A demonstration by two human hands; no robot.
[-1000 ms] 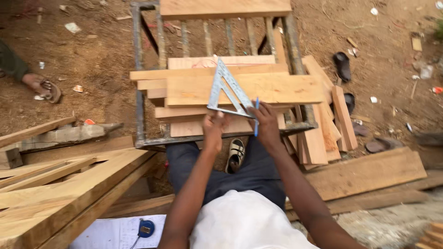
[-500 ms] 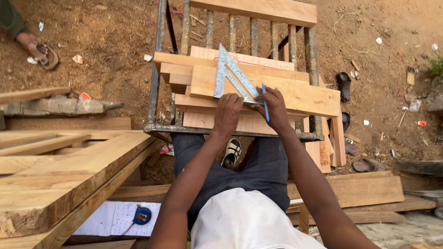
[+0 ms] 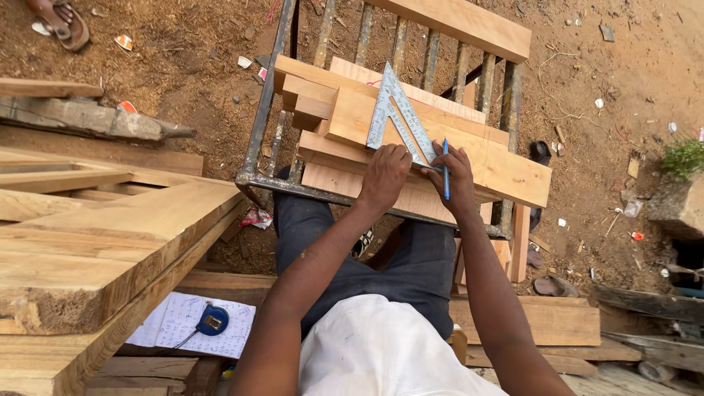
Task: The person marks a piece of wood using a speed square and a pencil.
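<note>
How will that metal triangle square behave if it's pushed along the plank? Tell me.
The metal square looks rigid and flat, so it should slide rather than flex or roll. It lies flat on the plank under the left hand, so tipping seems unlikely. Probably light: it's thin with cut-outs.

Outdoor work yard in daylight. Bare reddish dirt ground is littered with scraps. Thick timber planks lie stacked at left, more boards at right, a small green plant beside a stone block.
</note>
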